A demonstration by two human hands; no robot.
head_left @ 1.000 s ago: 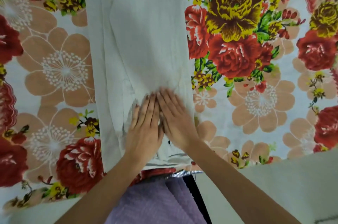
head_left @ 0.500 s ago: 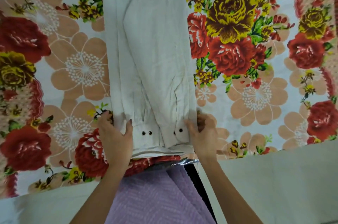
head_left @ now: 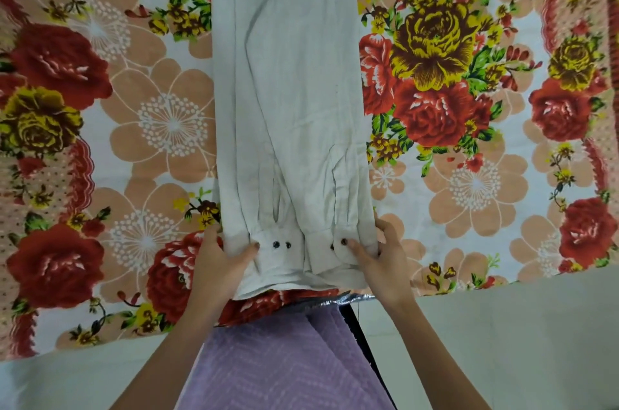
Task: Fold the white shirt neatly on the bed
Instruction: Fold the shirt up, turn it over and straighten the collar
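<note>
White shirt [head_left: 291, 91] lies on the bed [head_left: 150, 114], folded into a long narrow strip that runs straight away from both grips. Left grip [head_left: 217, 262] pinches the strip's near-left corner, thumb on top. Right grip [head_left: 385, 258] pinches the near-right corner, thumb on a cuff beside a dark button [head_left: 343, 242]. Two sleeve cuffs [head_left: 278, 252] sit side by side between the grips. Fingers are probably under the fabric, hidden. Purple cloth [head_left: 278, 359] lies nearer than both grips.

Bed [head_left: 469, 242] under floral sheet [head_left: 134, 128]; white shirt [head_left: 291, 108] folded into long strip lies flat on sheet.
</note>
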